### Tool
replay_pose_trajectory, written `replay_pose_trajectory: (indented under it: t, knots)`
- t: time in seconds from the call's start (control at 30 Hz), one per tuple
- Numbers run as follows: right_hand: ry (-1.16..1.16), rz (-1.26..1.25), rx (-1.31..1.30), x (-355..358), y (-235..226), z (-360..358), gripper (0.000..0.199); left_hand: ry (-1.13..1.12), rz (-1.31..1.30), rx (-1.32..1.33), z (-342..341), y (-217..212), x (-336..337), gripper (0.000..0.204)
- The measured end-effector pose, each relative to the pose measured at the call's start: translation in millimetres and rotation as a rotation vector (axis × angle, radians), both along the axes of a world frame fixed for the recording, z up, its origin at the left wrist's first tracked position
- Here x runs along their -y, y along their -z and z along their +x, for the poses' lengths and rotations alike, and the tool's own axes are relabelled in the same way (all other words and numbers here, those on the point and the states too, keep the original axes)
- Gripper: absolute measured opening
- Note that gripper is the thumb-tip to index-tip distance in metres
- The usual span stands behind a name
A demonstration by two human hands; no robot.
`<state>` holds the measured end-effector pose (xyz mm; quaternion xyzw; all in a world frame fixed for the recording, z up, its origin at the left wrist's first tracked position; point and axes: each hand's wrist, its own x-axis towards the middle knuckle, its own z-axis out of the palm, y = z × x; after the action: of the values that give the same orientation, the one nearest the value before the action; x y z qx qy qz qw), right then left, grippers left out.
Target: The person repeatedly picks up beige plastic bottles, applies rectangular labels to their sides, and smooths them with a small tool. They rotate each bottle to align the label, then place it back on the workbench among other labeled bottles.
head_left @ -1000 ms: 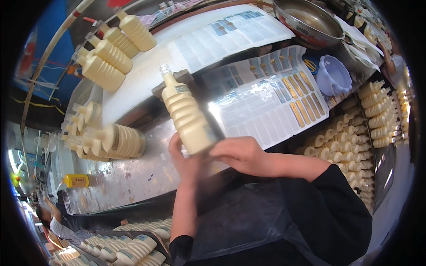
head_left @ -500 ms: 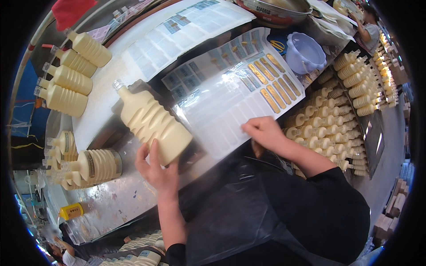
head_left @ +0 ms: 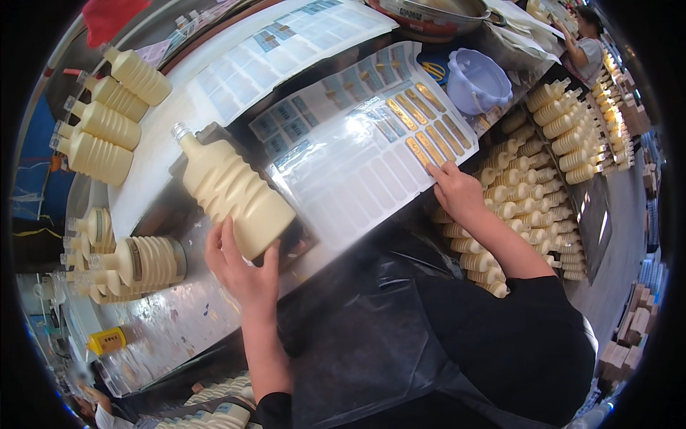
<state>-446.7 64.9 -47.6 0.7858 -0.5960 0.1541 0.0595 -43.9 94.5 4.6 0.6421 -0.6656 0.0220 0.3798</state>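
A cream plastic bottle (head_left: 232,187) with ribbed sides and a clear neck lies on the bench, its neck pointing to the far left. My left hand (head_left: 241,268) grips it near the base, thumb on one side and fingers on the other. To its right is a white label sheet (head_left: 371,175) with blank outlines where labels are gone. Several gold strip labels (head_left: 449,137) remain at its right side. My right hand (head_left: 461,191) pinches the near end of one gold label (head_left: 423,151), which still lies along the sheet.
More cream bottles (head_left: 107,125) lie at the left. A yellow container (head_left: 107,341) stands near the bench's left end. Beyond the sheet are a lilac bucket (head_left: 477,82) and a metal pan (head_left: 429,18). Many bottles (head_left: 529,193) are stacked at the right. A person (head_left: 586,50) is at the far right.
My right hand has moved up from the blank part of the sheet to the end of a gold label. My left hand keeps its hold on the bottle.
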Motion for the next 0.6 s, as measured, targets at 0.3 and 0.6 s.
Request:
replay_pose_trajectory:
  t: [0.3, 0.6]
  knots:
    - [-0.265, -0.085, 0.020, 14.1, -1.3, -29.9, 0.010, 0.108, -0.088, -0.093, -11.6, -15.9, -7.1, 0.049]
    - [0.077, 0.598, 0.860, 25.8, -38.0, 18.9, 0.018, 0.383, -0.079, -0.131, -67.6, -31.3, 10.1, 0.037]
